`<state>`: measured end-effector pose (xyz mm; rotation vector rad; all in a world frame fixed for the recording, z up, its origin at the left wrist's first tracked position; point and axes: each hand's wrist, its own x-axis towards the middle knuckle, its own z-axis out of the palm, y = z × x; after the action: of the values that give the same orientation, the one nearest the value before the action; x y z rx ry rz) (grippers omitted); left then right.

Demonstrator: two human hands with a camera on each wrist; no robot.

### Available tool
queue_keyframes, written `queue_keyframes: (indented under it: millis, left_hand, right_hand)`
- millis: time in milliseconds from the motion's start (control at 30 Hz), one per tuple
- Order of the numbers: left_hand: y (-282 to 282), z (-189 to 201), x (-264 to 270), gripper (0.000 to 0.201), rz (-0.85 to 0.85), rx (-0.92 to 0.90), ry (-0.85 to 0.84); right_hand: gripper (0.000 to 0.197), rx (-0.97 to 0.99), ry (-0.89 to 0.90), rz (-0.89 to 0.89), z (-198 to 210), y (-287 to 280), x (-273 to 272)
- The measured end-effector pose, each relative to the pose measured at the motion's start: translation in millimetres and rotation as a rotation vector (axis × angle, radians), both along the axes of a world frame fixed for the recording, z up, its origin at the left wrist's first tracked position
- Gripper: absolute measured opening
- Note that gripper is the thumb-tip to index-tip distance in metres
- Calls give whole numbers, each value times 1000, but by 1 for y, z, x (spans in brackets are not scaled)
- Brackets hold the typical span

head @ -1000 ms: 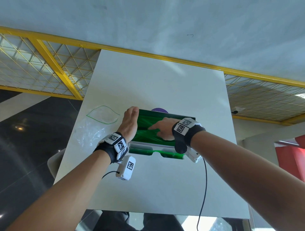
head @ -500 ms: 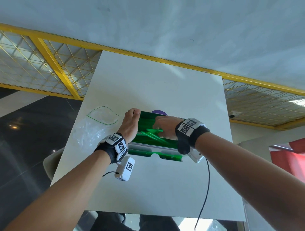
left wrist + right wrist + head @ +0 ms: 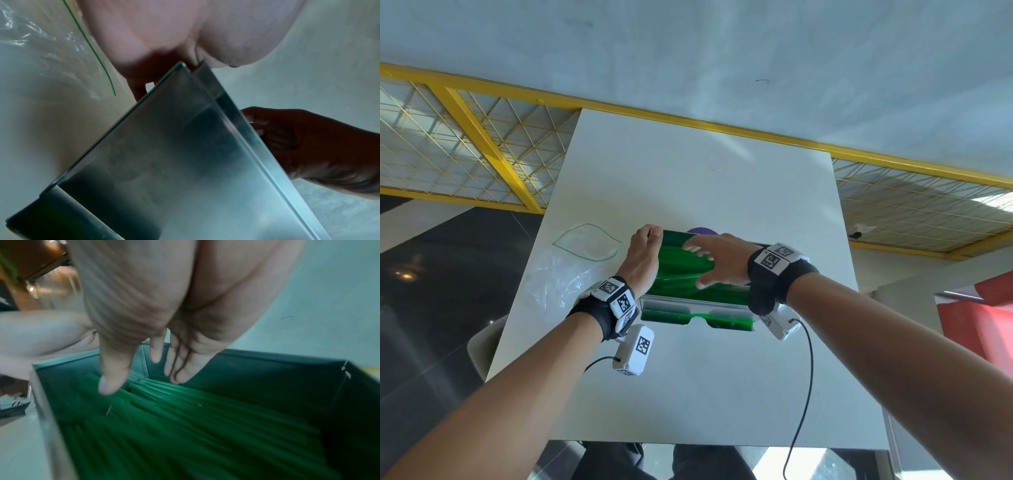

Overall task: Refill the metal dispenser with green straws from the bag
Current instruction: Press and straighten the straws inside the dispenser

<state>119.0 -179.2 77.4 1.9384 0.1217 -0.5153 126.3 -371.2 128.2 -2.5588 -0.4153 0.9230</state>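
Note:
The metal dispenser [image 3: 688, 303] lies open-topped on the white table [image 3: 688, 394], its bin holding several green straws [image 3: 681, 270] that lie lengthwise. More green shows in its front slot [image 3: 695, 320]. My left hand [image 3: 643, 260] grips the dispenser's left end wall, fingertips curled at the far corner. My right hand [image 3: 722, 260] hovers just above the straws with fingers straight and spread, holding nothing. In the right wrist view the fingertips [image 3: 111, 386] hang over the straws [image 3: 205, 426] inside the bin [image 3: 267, 369]. The left wrist view shows the dispenser's outer wall [image 3: 174, 162].
The clear plastic bag [image 3: 565, 274] with a green zip line lies flat and looks empty, left of my left hand. A purple disc [image 3: 702, 231] peeks out behind the dispenser. Yellow railing runs past the table's far edge.
My right hand has lifted off the straws and opened, fingers spread. The straws that stuck up crooked half a second ago now lie flat. My left hand stays at the dispenser's end.

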Motion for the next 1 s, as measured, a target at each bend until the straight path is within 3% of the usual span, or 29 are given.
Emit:
queue_keyframes:
  millis: [67,167,267,433,767,900,1000]
  left_hand:
    - [1,-1,0,60,-5,4,-11]
    - [2,-3,0,60,-19,11,-9]
    - [1,-3,0,61,-22,13,-10]
    - [1,-3,1,60,-18,10,-13]
    - [3,-6,1,61,-34,8,-29]
    - [1,-8,3,57,-28,18,-29]
    - [1,-15,5,53,-22,29,-41]
  right_hand:
    - [65,-21,3,-18,1,-3,1]
    - [49,-205,-9,20,-1,-14,5]
    - [53,-409,0,77,-11,-22,4]
    - [53,-489,53,121,-27,-19,-1]
    - [55,-371,-36,52,-17,-25,6]
    - [26,-309,-56,47,-13,-26,2]
    - [31,-331,52,102,-13,-19,-2]
